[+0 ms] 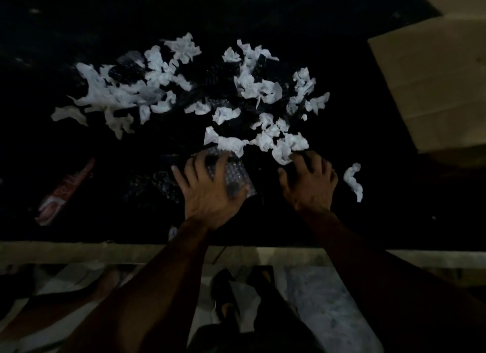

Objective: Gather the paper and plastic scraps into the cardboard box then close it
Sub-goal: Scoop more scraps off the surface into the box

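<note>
Several crumpled white paper scraps (184, 89) lie scattered over a dark surface, mixed with dark plastic pieces. A sheet of bubble wrap (235, 177) lies at the pile's near edge. My left hand (207, 187) presses down on the bubble wrap with fingers curled over it. My right hand (309, 183) rests on the surface beside it, fingers spread and touching a crumpled paper scrap (282, 153). One stray white scrap (355, 180) lies just right of my right hand. The cardboard box (431, 89) stands at the far right with a flap raised.
A red and white wrapper (63, 195) lies at the left on the dark surface. The surface's pale front edge (79, 252) runs across below my wrists. Cloth and clutter lie on the floor beneath.
</note>
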`<state>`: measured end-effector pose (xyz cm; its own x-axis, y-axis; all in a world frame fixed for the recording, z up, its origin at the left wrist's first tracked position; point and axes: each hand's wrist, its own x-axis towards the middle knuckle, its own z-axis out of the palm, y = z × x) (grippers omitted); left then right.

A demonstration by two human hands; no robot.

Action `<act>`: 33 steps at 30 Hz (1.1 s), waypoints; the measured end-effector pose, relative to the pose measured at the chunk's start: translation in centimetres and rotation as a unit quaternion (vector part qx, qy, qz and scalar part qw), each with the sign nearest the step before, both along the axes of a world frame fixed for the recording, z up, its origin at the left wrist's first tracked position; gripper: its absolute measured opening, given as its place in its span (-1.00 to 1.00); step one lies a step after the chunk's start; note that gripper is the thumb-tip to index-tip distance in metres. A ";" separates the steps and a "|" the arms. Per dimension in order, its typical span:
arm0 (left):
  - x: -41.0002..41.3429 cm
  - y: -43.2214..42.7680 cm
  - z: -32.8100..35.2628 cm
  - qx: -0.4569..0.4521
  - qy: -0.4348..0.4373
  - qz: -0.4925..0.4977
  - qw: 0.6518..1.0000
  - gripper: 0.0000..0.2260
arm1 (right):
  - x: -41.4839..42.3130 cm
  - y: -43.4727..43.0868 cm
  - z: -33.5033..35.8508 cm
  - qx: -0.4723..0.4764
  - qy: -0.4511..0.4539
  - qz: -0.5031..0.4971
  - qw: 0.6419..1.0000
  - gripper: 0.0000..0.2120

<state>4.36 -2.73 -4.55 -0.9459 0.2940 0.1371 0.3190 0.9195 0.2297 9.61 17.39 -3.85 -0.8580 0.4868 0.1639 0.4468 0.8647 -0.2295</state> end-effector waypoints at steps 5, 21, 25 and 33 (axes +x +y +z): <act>1.4 -0.8 -1.2 -0.007 -0.068 0.034 0.997 -0.16 | 1.6 -0.9 -0.6 -0.009 -0.040 -0.004 0.999 -0.54; -1.2 0.2 -1.0 0.189 0.030 0.008 0.982 -0.79 | 0.6 -0.3 -0.2 -0.027 -0.078 0.044 0.996 -0.54; -2.6 1.6 1.3 0.254 0.030 0.006 0.967 -0.76 | 0.3 0.9 0.7 0.007 -0.030 0.015 0.999 -0.53; -1.5 3.4 -1.4 0.207 -0.042 0.000 0.977 -0.73 | 1.5 5.4 -0.5 -0.085 -0.121 -0.137 0.980 -0.33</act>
<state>2.89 0.71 -5.93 -0.9589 0.2298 0.1665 0.2833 0.7416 0.6081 11.10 22.80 -4.33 -0.6955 0.7065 -0.1307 0.7154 0.6638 -0.2182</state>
